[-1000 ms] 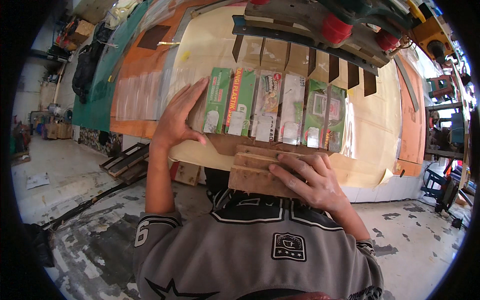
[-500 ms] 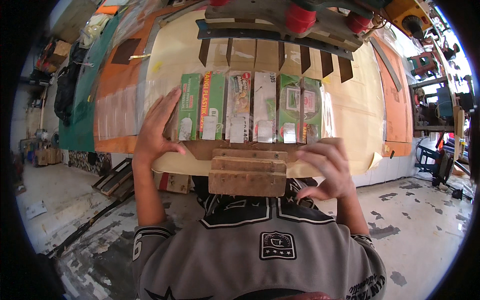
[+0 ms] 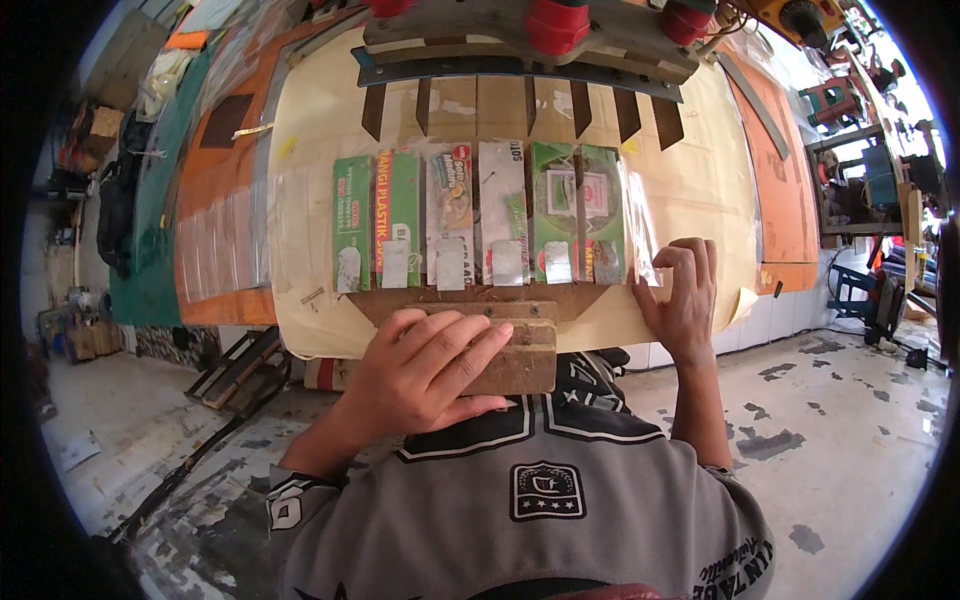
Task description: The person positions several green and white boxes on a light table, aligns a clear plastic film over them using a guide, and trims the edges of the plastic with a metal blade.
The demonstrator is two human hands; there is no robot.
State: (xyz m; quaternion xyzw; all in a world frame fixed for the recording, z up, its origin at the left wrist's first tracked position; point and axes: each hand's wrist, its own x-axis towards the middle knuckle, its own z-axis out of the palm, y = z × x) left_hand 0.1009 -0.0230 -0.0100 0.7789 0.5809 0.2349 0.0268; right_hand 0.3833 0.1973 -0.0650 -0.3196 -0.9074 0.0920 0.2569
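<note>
My left hand [image 3: 425,365] lies over a stepped wooden block [image 3: 525,365] at the table's near edge. Its fingers reach across the top, and the thumb is along the near side. The block is joined to a flat brown board. On that board stands a row of several printed strips, green and white, among them a green strip [image 3: 352,215] at the left end. Clear plastic film [image 3: 640,225] covers them and shines at the right. Beside this film's right edge, my right hand [image 3: 680,295] has bent fingers, with its thumb apart from them and touching or nearly touching the film.
Beyond the strips hangs a machine bar [image 3: 520,75] with several dark angled blades pointing down. Red knobs [image 3: 557,25] sit above it. Cream sheeting [image 3: 310,130] covers the table, with orange boards [image 3: 225,200] at the sides. A metal frame [image 3: 245,370] stands lower left.
My left hand has left the strips' left side and come down onto the wooden block. My right hand has moved up and outward to the film's right edge. The whole view has shifted slightly.
</note>
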